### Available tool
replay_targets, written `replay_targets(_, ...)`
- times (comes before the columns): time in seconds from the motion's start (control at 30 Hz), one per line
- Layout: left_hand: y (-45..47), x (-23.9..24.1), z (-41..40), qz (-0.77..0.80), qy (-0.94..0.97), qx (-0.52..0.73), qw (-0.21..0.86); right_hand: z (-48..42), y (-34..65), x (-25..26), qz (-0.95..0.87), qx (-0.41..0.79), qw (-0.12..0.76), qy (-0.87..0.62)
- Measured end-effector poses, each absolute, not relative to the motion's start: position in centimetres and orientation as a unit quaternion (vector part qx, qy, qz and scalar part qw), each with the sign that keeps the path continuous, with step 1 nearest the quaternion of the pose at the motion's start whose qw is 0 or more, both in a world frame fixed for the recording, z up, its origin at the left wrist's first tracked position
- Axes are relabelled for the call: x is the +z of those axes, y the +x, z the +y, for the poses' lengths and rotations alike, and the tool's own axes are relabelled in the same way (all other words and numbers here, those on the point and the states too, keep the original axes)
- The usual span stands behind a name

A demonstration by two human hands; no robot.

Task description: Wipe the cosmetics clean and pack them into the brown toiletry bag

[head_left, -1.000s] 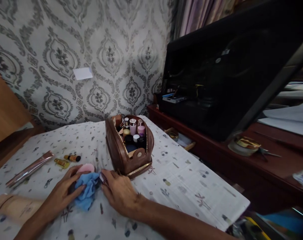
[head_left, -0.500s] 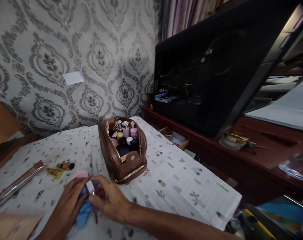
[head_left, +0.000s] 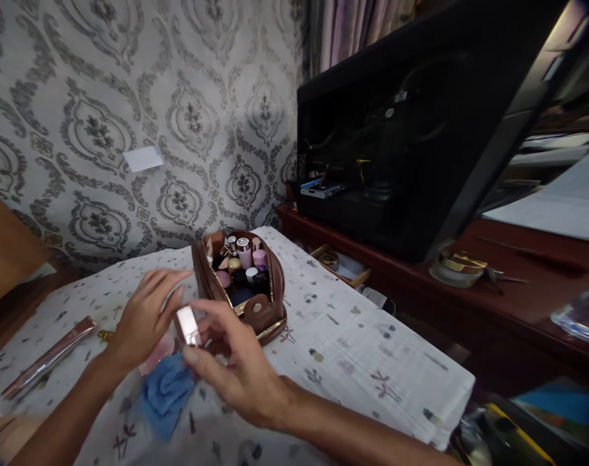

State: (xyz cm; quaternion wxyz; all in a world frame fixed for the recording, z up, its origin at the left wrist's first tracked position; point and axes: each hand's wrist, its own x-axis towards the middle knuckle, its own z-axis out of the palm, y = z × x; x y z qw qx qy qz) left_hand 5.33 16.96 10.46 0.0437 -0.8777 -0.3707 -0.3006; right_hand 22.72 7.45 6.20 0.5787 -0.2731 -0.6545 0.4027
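My right hand (head_left: 241, 366) pinches a small cosmetic tube (head_left: 188, 325) with a shiny, pale, square-edged end, holding it up over the cloth-covered surface. My left hand (head_left: 146, 317) is raised beside it, fingers stretched out, the thumb close to the tube; whether they touch I cannot tell. Below both hands lies a crumpled blue cloth (head_left: 166, 391), in neither hand. A round pink item (head_left: 158, 353) shows partly behind the left wrist. Just beyond the right hand a brown cosmetic bag (head_left: 204, 275) stands unzipped, packed with small bottles and jars.
A rose-gold tube (head_left: 49, 356) lies at the left; a gold item (head_left: 106, 335) is mostly hidden by my left forearm. Along the right runs a red-brown wooden stand (head_left: 508, 310) with a large black television (head_left: 396, 149) and an open drawer (head_left: 343, 266).
Both hands have risen, lifting the small tube away from the blue cloth, which now lies free. My left hand has opened and moved up off the cloth.
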Motion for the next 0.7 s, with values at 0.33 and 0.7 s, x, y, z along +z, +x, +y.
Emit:
replay_targets(0.33,13.5,13.1,26.0,-0.308,-0.944,-0.092,0.079,7.1,27.3,7.7,-0.548,0.453,0.627,-0.318)
replay_targets(0.7,13.9,15.0,25.3,-0.362,-0.92,0.047,0.143,9.4,29.4,8.1,-0.557,0.417,0.619,-0.364)
